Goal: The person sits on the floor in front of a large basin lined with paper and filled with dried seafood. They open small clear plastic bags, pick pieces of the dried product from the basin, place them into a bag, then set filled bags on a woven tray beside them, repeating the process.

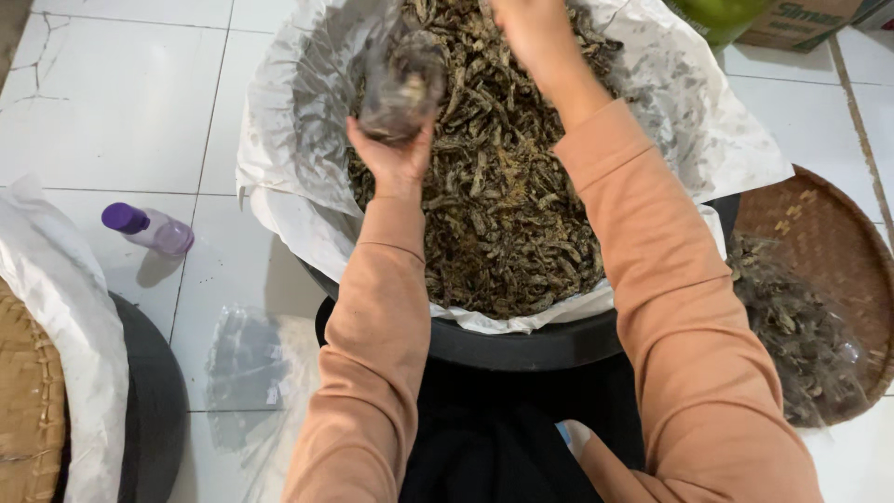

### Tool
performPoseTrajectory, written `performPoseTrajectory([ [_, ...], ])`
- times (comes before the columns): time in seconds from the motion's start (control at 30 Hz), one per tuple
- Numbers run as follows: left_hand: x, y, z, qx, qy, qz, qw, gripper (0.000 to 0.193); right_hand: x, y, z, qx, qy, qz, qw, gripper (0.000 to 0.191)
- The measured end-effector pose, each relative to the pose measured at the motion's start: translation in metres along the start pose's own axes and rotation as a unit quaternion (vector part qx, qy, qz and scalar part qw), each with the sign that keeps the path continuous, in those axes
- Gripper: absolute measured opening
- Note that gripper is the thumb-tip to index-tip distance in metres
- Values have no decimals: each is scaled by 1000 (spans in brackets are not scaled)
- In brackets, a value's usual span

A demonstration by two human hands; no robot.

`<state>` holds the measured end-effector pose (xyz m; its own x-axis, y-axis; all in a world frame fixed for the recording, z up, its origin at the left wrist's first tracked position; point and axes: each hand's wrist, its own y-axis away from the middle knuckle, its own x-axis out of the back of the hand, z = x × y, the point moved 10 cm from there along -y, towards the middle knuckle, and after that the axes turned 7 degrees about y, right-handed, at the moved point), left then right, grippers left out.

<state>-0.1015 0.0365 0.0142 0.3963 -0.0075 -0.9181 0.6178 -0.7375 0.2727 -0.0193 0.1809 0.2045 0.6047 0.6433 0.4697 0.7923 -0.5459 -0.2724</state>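
Plastic bag: your left hand grips it, upper centre, above the paper-lined tub.
Right hand: top edge, grip unclear.
Open floor: upper left, beyond the purple-capped bottle.

both arms stretched forward; left hand cupped, fingers closed upward; right hand angled down.

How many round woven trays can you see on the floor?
2. One woven tray lies at the right edge, holding filled clear bags. The other woven tray shows partly at the bottom left, under white paper. More may lie outside the picture.
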Motion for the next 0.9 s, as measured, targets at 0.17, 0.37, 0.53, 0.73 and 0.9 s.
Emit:
performPoseTrajectory([
  [0.17,-26,-3,17,11,108,-115,987,82,-109,89,79,-98,438,-334,829,106],
  [0.37,-12,-7,21,-33,31,-78,996,82,-167,112,109,-136,455,-329,816,144],
  [0.53,-15,-4,16,-31,8,-93,995,79,-179,147,104,-51,461,-331,822,132],
  [0.73,-11,-4,11,-28,0,-68,997,81,-170,179,98,49,497,-253,829,73],
  [0.9,-5,-5,12,-29,4,-56,998,83,-134,154,102,37,413,-259,873,39],
])
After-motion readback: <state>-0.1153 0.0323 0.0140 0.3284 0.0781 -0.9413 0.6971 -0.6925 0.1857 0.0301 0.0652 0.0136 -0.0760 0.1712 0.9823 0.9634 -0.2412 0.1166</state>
